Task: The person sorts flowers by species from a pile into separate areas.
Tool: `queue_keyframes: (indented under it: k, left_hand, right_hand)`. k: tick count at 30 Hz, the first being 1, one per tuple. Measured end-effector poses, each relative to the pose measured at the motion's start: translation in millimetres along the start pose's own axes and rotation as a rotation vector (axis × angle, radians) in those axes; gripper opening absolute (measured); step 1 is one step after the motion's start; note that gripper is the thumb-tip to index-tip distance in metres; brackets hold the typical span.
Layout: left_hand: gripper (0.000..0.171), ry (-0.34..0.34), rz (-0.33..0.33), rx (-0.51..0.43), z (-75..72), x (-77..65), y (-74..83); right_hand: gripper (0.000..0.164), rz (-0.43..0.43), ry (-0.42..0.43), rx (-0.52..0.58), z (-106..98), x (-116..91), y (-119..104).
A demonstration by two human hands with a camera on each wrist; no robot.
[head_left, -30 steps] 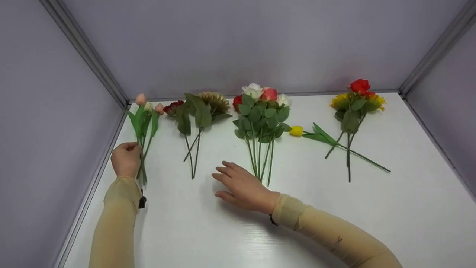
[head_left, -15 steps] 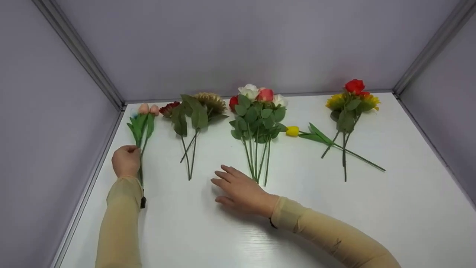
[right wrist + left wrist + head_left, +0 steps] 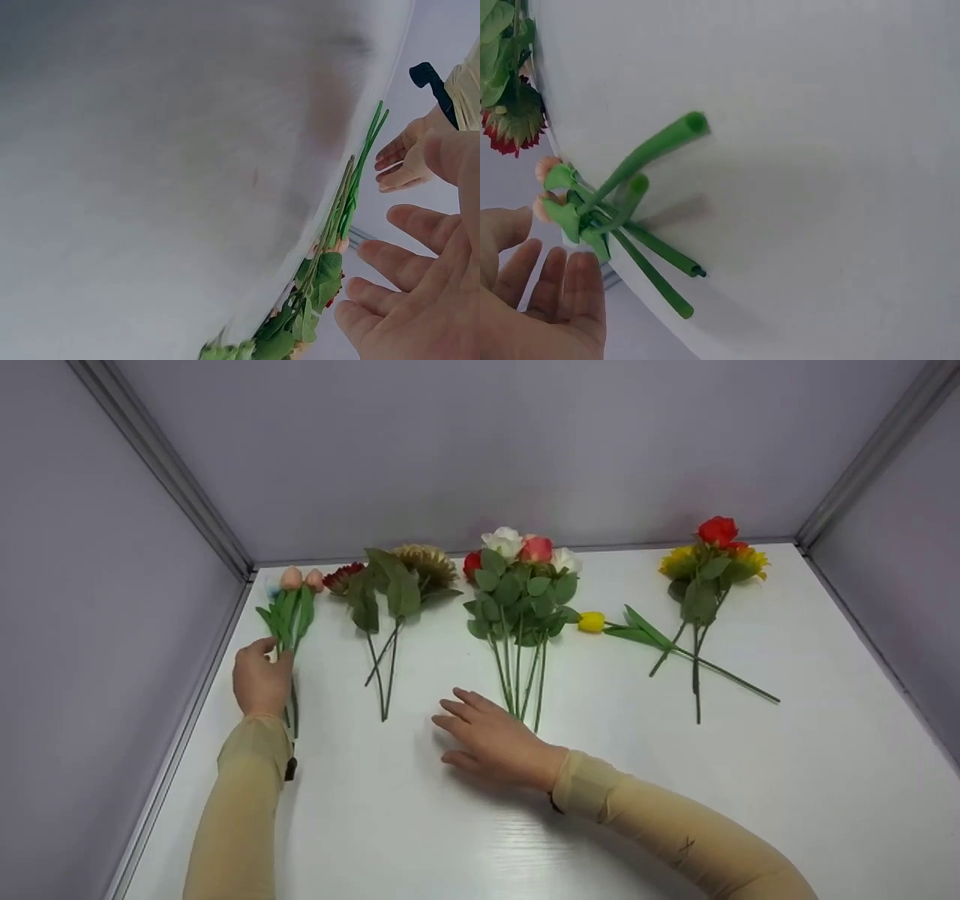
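My left hand (image 3: 262, 679) is beside the stems of a bunch of tulips (image 3: 292, 579) at the table's far left. Two pink heads show, with a pale bluish one partly behind them. In the left wrist view, the thumb and fingers (image 3: 581, 289) are loosely bent and apart from the green stems (image 3: 656, 150), which lie on the table. My right hand (image 3: 499, 742) is spread, palm down, just in front of the rose stems (image 3: 517, 682). It holds nothing; the right wrist view shows its fingers (image 3: 412, 270) apart.
Dark red and tan chrysanthemum-like flowers (image 3: 424, 566) lie right of the tulips. White, pink and red roses (image 3: 504, 544) are mid-table. A yellow tulip (image 3: 591, 622) lies slantwise, its stem crossing those of sunflowers and red roses (image 3: 718, 532). Grey walls (image 3: 480, 450) border the white table (image 3: 420, 825).
My left hand pinched the tulip stems earlier; its fingers have since parted from them. The tallest pink tulip has come down level with the other. My right hand has barely moved.
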State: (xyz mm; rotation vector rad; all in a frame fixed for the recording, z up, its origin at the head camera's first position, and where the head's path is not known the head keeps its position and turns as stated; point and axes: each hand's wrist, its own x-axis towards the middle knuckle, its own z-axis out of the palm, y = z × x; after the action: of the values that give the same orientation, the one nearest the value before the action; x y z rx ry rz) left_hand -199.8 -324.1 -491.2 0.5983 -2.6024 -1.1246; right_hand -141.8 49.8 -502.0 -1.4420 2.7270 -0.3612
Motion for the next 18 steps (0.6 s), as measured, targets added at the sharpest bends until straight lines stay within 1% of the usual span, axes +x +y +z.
queue_keyframes:
  k: [3, 4, 6, 8, 10, 13, 18]
  left_hand:
    - [0.047, -0.008, 0.127, 0.054, 12.5, -1.5, 9.1]
    - [0.049, -0.020, 0.172, 0.071, 17.3, -3.2, 13.4]
    - [0.052, -0.056, 0.263, 0.096, 28.4, -8.8, 24.0]
    - [0.056, -0.099, 0.372, 0.125, 39.5, -17.1, 36.2]
    - [0.059, -0.144, 0.481, 0.157, 50.8, -27.6, 49.8]
    - [0.063, -0.215, 0.630, 0.229, 67.5, -46.9, 71.2]
    - [0.068, -0.357, 0.832, 0.362, 91.7, -83.3, 103.4]
  right_hand:
    - [0.059, 0.037, 0.004, 0.012, -5, -5, 12]
    - [0.059, 0.056, 0.008, 0.019, -8, -8, 18]
    - [0.058, 0.103, 0.026, 0.044, -14, -15, 31]
    - [0.057, 0.163, 0.047, 0.065, -21, -23, 47]
    - [0.057, 0.224, 0.071, 0.082, -28, -34, 64]
    - [0.056, 0.317, 0.108, 0.100, -39, -56, 93]
    - [0.055, 0.461, 0.167, 0.107, -55, -103, 139]
